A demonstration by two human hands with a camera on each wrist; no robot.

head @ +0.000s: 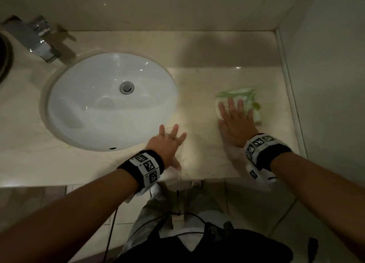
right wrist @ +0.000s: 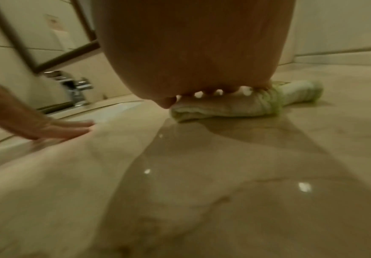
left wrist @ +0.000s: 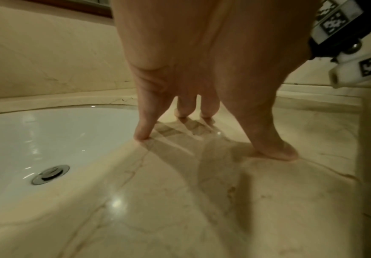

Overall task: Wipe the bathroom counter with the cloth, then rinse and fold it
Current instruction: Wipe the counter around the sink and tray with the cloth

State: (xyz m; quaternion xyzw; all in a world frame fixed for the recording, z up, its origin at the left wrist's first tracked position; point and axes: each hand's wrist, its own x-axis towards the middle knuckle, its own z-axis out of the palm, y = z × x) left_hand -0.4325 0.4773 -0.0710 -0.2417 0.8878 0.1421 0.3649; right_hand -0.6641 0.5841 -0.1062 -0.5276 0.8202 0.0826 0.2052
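A bunched green and white cloth [head: 240, 95] lies on the beige marble counter [head: 197, 84] to the right of the sink. My right hand [head: 235, 120] presses flat on the cloth with straight, spread fingers; in the right wrist view the palm [right wrist: 193, 52] covers most of the cloth [right wrist: 235, 106]. My left hand [head: 167, 142] rests flat on the counter by the sink's right rim, fingers spread. In the left wrist view its fingertips [left wrist: 142, 134] touch the counter [left wrist: 180, 200] and hold nothing.
A white oval sink [head: 110, 100] with a chrome drain [head: 126, 87] sits left of centre. A chrome faucet [head: 37, 39] stands at the back left. A wall [head: 325, 75] bounds the counter on the right. The counter's front edge [head: 98, 181] runs below my wrists.
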